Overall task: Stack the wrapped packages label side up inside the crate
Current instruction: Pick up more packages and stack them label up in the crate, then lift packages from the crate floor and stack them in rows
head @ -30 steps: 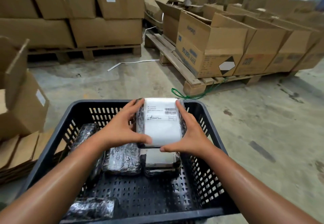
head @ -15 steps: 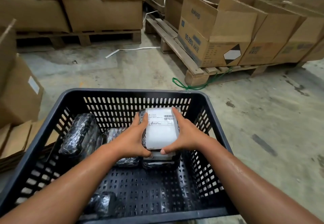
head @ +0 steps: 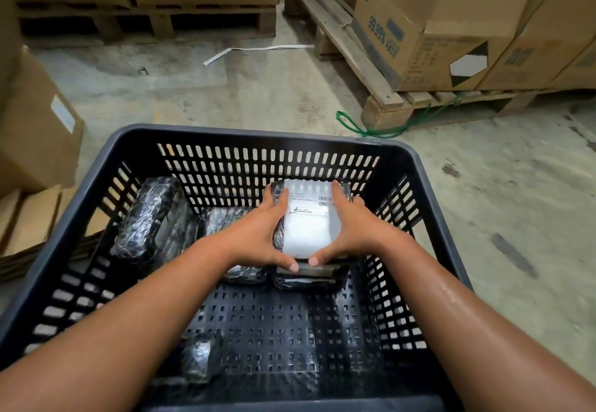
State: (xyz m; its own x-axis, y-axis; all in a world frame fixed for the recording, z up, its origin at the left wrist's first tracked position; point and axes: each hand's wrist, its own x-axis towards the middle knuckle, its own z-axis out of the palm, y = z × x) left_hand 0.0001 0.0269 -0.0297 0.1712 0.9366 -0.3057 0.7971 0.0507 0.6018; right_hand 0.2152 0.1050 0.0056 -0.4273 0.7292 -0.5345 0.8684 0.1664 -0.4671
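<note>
A black slotted plastic crate stands on the floor in front of me. Both hands hold one black-wrapped package with its white label facing up, low inside the crate near the far wall. My left hand grips its left side and my right hand its right side. It rests on or just above another wrapped package. More wrapped packages lie in the crate: one leaning at the left wall, one under my left hand, one at the near left.
Cardboard boxes sit on a wooden pallet at the right, with a green cord on the concrete floor beside it. More boxes on pallets stand behind and a box stands at the left, over flattened cardboard.
My hands lowered the labelled package from above the crate's rim down into the crate, onto the package below. The view tilted downward.
</note>
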